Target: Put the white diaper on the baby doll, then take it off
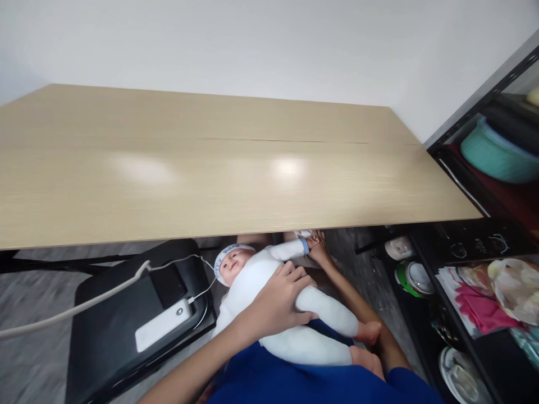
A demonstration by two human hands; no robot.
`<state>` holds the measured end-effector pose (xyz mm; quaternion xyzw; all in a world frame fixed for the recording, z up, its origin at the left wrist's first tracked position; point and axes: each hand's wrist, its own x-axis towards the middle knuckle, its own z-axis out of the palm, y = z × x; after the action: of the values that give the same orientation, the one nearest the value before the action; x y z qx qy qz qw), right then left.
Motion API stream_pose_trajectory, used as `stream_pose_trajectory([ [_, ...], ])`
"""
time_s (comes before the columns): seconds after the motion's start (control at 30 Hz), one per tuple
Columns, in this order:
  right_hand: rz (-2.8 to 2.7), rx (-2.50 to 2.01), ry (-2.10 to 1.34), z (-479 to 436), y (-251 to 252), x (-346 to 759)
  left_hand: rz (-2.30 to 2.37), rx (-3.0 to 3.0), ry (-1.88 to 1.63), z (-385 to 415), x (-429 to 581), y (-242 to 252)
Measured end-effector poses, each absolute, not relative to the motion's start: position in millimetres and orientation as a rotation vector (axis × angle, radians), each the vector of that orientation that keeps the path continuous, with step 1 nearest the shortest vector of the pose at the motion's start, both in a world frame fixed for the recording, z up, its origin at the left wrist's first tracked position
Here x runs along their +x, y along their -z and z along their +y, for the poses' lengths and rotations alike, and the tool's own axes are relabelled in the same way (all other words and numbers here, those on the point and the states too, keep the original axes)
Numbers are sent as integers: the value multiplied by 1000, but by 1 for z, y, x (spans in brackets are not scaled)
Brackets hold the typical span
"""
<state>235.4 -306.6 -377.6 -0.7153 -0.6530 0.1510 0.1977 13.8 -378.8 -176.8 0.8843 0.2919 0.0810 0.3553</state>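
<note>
A baby doll (256, 275) in a white suit with blue cuffs lies face up across my lap, partly below the table edge. Its white cap (219, 264) has blue lettering, and its head points left. My left hand (282, 297) rests over the doll's middle, with fingers and thumb curled around the top of one leg. Beside the doll's outstretched arm, my right hand (319, 247) is closed at the table's front edge, which hides part of it. A small white thing (303, 233) shows at its fingers, too little to name.
A wooden table (236, 185) spans the front. At left, a white power bank (163, 325) with a cable and a dark phone (168, 286) lie on a black seat (105, 314). Black shelves at right hold a teal bowl (497, 148), a pink cloth (484, 308) and containers.
</note>
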Motion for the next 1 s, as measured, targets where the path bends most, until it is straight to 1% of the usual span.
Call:
stream_pose_trajectory([
  [0.13, -1696, -2047, -406, -321, 371, 240, 757, 2271, -217, -380, 11, 175],
  [0.23, -1625, -2049, -373, -350, 355, 250, 744, 2241, -213, -380, 8, 171],
  [0.3, -1639, -1960, -347, -371, 333, 256, 724, 2220, -213, -380, 6, 169],
  [0.4, -1809, -1713, -389, -389, 287, 257, 698, 2201, -227, -379, 4, 167],
  [0.5, -2045, -1515, -549, -380, 239, 242, 666, 2196, -232, -377, 4, 166],
  [0.57, -2180, -1448, -666, -362, 218, 226, 644, 2198, -243, -376, 5, 165],
  [0.63, -2304, -1460, -758, -343, 209, 210, 644, 2205, -268, -375, 6, 161],
  [0.73, -2459, -1529, -820, -322, 210, 192, 676, 2212, -349, -381, 2, 152],
  [0.8, -2510, -1550, -805, -319, 213, 185, 771, 2198, -481, -391, -10, 151],
  [0.87, -2530, -1547, -758, -322, 213, 181, 1007, 2142, -675, -405, -31, 160],
  [0.93, -2547, -1531, -707, -327, 212, 179, 1354, 2013, -857, -420, -59, 180],
  [1.0, -2556, -1513, -674, -332, 211, 178, 1666, 1815, -930, -433, -87, 209],
])
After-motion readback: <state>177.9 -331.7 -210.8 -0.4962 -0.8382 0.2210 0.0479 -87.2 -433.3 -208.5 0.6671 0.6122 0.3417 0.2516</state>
